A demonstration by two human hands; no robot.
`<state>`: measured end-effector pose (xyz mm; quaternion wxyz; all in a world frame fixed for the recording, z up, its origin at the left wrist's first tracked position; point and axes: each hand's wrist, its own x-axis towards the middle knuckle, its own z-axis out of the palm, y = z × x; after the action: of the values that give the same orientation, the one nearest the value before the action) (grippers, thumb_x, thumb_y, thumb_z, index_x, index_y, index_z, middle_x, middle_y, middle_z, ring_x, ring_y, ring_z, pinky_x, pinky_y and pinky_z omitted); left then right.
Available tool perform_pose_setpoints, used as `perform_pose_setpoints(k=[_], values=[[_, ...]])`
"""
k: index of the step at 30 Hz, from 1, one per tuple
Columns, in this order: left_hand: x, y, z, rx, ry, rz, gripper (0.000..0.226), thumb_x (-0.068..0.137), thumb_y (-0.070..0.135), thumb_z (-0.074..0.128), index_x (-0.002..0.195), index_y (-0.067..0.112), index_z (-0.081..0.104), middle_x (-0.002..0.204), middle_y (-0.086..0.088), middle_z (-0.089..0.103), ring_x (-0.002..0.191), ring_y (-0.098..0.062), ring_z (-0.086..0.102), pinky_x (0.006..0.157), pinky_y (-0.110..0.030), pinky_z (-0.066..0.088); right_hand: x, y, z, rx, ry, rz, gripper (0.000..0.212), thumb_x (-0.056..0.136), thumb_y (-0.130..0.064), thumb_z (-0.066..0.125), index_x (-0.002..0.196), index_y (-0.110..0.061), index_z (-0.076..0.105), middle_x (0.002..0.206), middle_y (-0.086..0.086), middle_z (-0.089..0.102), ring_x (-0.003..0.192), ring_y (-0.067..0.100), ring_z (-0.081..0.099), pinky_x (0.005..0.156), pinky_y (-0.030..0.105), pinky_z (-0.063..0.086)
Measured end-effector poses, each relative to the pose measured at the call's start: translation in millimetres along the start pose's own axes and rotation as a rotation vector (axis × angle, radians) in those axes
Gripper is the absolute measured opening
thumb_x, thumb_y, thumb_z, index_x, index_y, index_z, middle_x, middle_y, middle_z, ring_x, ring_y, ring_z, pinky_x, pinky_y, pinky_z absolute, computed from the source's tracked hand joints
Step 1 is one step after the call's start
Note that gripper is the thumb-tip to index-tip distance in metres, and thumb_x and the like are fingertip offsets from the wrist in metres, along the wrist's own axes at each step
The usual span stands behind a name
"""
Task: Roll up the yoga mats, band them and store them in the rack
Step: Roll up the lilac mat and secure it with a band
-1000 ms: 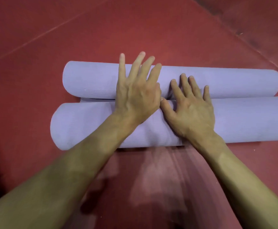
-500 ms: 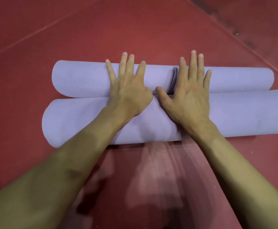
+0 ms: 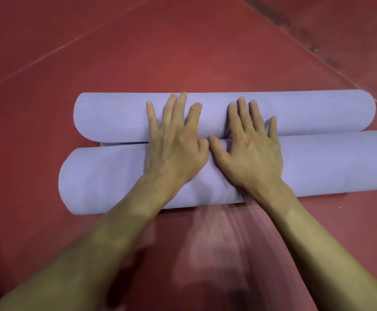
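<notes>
Pressing left hand and right hand flat, gripping nothing, across near mat roll and far mat roll, seemingly against unrolling.

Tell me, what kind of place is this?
Probably a yoga studio or gym. The red floor has seams like matting, and the left hand and right hand press on two lilac rolls, the near roll and the far roll.
</notes>
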<state>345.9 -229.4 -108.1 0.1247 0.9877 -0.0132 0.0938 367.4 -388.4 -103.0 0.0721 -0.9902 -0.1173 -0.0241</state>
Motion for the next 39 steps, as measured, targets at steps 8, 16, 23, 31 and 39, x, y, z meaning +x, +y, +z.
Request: perform_pose_setpoints(k=[8,16,23,31,39], values=[[9,-4,-1,-0.014,-0.19,-0.116,0.088,0.086,0.051,0.029,0.167,0.023,0.01,0.174,-0.015,-0.007,0.16,-0.03,-0.013,0.125,-0.063,-0.007,-4,0,0,0.104,0.176,0.004,0.075,0.095,-0.059,0.052,0.149,-0.007,0.045,0.165,0.018,0.03,0.158,0.034,0.018,0.127,0.06,0.012],[-19,8,-6,0.084,0.078,-0.022,0.084,0.085,0.034,0.051,0.164,0.015,0.026,0.171,-0.023,0.01,0.16,-0.041,0.003,0.124,-0.068,-0.001,-25,-1,2,0.03,0.197,-0.019,0.073,0.099,-0.058,0.042,0.153,-0.009,0.045,0.165,0.012,0.036,0.157,0.031,0.022,0.125,0.062,0.012],[-11,2,-5,0.011,0.051,-0.065,0.069,0.08,0.028,0.04,0.147,0.015,0.045,0.17,-0.02,0.018,0.159,-0.04,0.006,0.123,-0.07,0.003,-16,0,2,0.004,0.138,-0.012,0.087,0.097,-0.063,0.033,0.163,-0.006,0.026,0.173,0.011,0.017,0.161,0.03,0.006,0.126,0.064,0.006],[-10,1,-1,-0.001,-0.048,-0.102,0.06,0.082,0.034,0.024,0.133,0.014,0.049,0.17,-0.012,0.023,0.16,-0.033,0.006,0.124,-0.067,-0.001,-21,1,3,0.136,0.265,-0.013,0.06,0.093,-0.054,0.059,0.13,-0.007,0.055,0.152,0.018,0.043,0.15,0.038,0.031,0.124,0.062,0.016],[-2,1,-4,0.044,-0.192,-0.142,0.083,0.09,0.042,0.028,0.166,0.019,0.006,0.174,-0.012,-0.01,0.16,-0.027,-0.014,0.125,-0.063,-0.009,-17,2,1,0.053,0.221,-0.06,0.056,0.097,-0.054,0.051,0.137,-0.015,0.058,0.153,0.01,0.047,0.149,0.036,0.031,0.124,0.062,0.014]])
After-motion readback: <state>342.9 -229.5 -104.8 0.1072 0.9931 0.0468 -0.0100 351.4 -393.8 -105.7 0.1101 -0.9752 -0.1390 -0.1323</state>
